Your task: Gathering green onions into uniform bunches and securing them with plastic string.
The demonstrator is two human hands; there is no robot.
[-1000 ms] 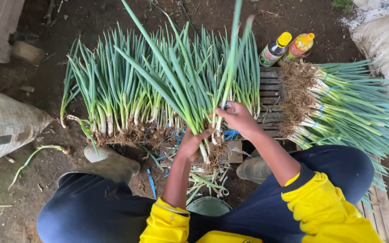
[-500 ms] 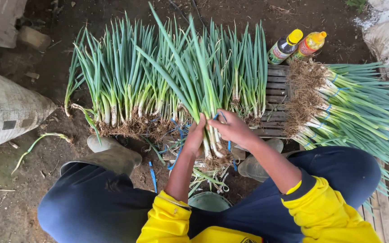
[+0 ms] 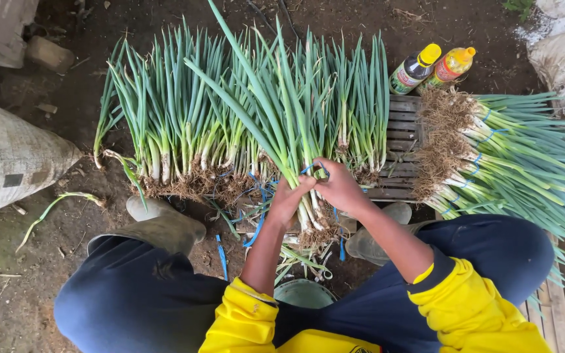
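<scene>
Beyond both hands lay dark dirt ground [image 3: 67,274], a row of green onions [image 3: 184,124], a wooden pallet [image 3: 400,131] and a tied pile [image 3: 511,163] to the right. Between them the onion bunch [image 3: 276,124] ran lengthwise away from the person, roots nearest, leaves far. Left hand [image 3: 288,199] and right hand [image 3: 338,186] gripped it, the right pinching a blue tie [image 3: 310,168].

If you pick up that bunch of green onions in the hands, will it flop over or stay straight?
The bunch would probably stay fairly straight near the white stalks, where the left hand and right hand squeeze it together. The long thin leaf tips fan out, so they would likely droop and sway. The roots carry soil, so it may feel gritty, not slippery.
</scene>
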